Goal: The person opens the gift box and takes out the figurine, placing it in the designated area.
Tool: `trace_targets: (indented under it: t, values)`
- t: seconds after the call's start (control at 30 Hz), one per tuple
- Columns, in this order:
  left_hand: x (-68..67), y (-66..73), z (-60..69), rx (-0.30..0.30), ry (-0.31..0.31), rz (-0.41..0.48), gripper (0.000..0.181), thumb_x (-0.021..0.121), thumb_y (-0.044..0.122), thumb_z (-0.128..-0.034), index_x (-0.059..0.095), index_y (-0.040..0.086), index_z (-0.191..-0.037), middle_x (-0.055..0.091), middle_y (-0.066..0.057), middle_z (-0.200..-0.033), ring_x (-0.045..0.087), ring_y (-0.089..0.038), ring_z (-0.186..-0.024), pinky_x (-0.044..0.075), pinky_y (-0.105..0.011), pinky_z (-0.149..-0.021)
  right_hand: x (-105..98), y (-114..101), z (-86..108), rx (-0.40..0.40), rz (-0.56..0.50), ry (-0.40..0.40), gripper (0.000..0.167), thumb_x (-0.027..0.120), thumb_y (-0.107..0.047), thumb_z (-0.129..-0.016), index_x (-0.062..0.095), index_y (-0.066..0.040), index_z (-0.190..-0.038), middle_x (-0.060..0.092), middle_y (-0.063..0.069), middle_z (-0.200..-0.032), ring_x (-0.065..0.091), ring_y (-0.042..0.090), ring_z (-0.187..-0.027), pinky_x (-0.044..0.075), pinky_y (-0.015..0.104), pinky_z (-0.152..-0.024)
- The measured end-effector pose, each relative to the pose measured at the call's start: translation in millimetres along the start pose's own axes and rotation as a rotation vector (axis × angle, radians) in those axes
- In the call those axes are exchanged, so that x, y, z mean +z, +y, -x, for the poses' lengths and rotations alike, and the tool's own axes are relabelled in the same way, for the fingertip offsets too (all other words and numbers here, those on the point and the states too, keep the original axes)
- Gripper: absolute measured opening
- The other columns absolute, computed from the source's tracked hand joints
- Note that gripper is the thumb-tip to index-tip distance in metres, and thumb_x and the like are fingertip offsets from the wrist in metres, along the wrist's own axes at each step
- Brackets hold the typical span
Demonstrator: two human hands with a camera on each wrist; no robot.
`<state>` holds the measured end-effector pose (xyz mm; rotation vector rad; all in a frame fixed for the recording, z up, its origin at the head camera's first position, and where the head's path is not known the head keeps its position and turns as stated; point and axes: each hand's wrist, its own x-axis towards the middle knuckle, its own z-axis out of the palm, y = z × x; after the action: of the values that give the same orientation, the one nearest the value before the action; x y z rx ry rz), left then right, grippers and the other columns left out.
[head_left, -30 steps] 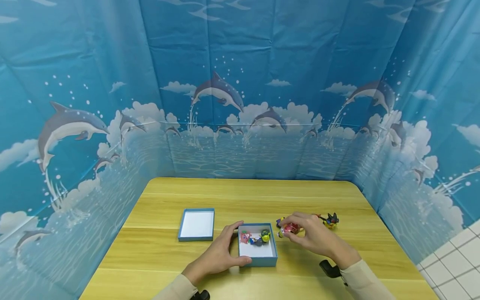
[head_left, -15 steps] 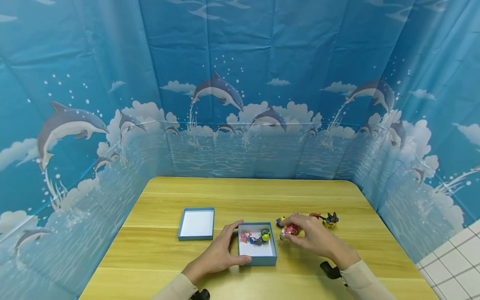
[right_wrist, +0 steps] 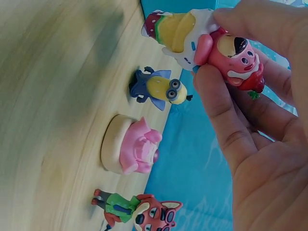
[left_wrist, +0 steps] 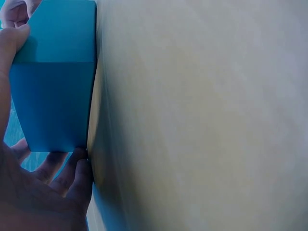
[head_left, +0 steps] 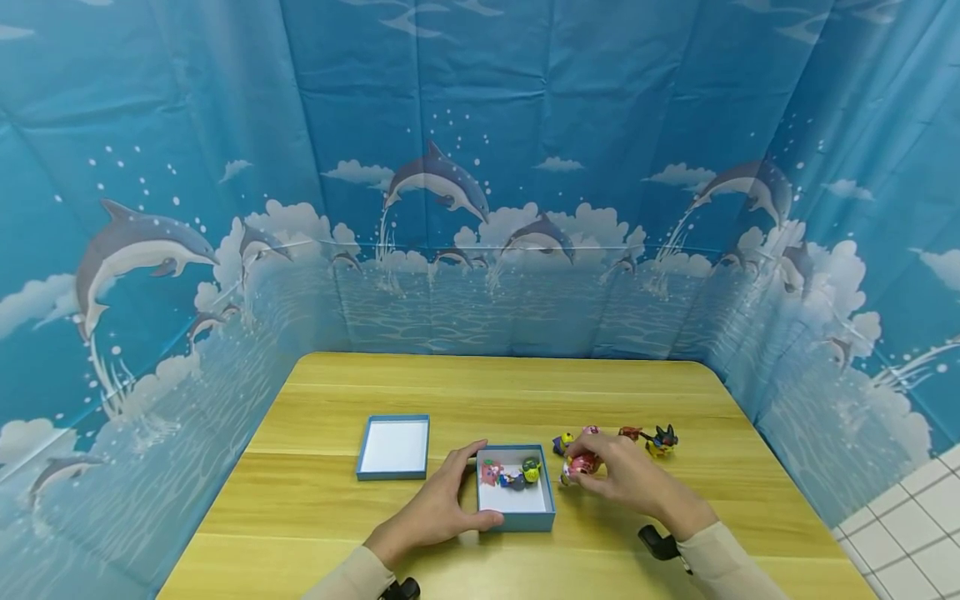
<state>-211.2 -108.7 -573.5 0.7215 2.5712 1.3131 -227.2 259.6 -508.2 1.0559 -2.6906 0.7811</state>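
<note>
Right wrist view, upper right: the right hand (right_wrist: 274, 163) pinched a figure (right_wrist: 203, 49); head view, lower centre: the left hand (head_left: 441, 510) gripped a box (head_left: 522, 523). Pick-up seemed the step, next wanting a steady pinch.

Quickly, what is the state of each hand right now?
Left hand: holding the blue box by its sides.
Right hand: holding a pink, white and yellow toy figurine.

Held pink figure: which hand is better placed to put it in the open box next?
Right, I'd say: the right hand pinches the pink figure, just right of the open box, while the left hand is occupied gripping that box.
</note>
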Motion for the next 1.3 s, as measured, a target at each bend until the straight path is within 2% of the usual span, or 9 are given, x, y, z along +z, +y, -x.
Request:
trace_targets:
  t: [0.53,0.73,0.97,1.1,1.3]
  values:
    - [0.1,-0.5,-1.8,-0.005,0.001,-0.008,0.118,0.089,0.070,-0.0961,0.026,0.027,-0.187,0.042,-0.011,-0.185,0.048,-0.039,-0.170,0.044,-0.073,-0.134,9.7,6.9,0.9,-0.005,-0.003,-0.011,0.025,0.093,-0.004,-0.097,0.082,-0.005,-0.120,0.086,0.006,-0.116,0.080,0.011,-0.097,0.069,0.027,-0.081]
    - [0.6,-0.3,-1.2,-0.007,0.001,0.000,0.118,0.089,0.069,-0.0964,0.026,0.027,-0.187,0.042,-0.012,-0.184,0.047,-0.039,-0.170,0.044,-0.073,-0.134,10.8,6.7,-0.1,0.032,-0.013,-0.036,0.023,0.092,-0.008,-0.100,0.083,-0.005,-0.121,0.086,0.005,-0.117,0.078,0.007,-0.097,0.068,0.029,-0.082]
    - [-0.3,0.7,-0.6,-0.011,0.004,-0.002,0.118,0.089,0.069,-0.0961,0.026,0.027,-0.187,0.041,-0.012,-0.185,0.046,-0.040,-0.171,0.044,-0.074,-0.134,12.8,7.4,0.2,0.005,0.030,-0.021,0.024,0.093,-0.007,-0.099,0.083,-0.007,-0.120,0.086,0.006,-0.115,0.078,0.008,-0.096,0.068,0.030,-0.081]
    - [-0.5,0.3,-1.0,-0.012,0.006,-0.001,0.118,0.090,0.069,-0.0961,0.026,0.028,-0.186,0.041,-0.012,-0.185,0.046,-0.040,-0.171,0.043,-0.074,-0.134,14.0,6.8,-0.4,0.001,0.064,-0.026,0.025,0.093,-0.008,-0.099,0.084,-0.007,-0.122,0.085,0.005,-0.117,0.078,0.010,-0.098,0.069,0.034,-0.084]
    - [0.0,0.5,-0.9,-0.013,0.000,0.002,0.118,0.089,0.070,-0.0961,0.026,0.028,-0.187,0.042,-0.013,-0.184,0.047,-0.040,-0.170,0.044,-0.074,-0.134,15.0,4.8,-0.1,0.029,0.090,-0.063,0.028,0.093,-0.014,-0.100,0.084,-0.010,-0.126,0.084,-0.001,-0.120,0.076,0.013,-0.105,0.067,0.043,-0.095]
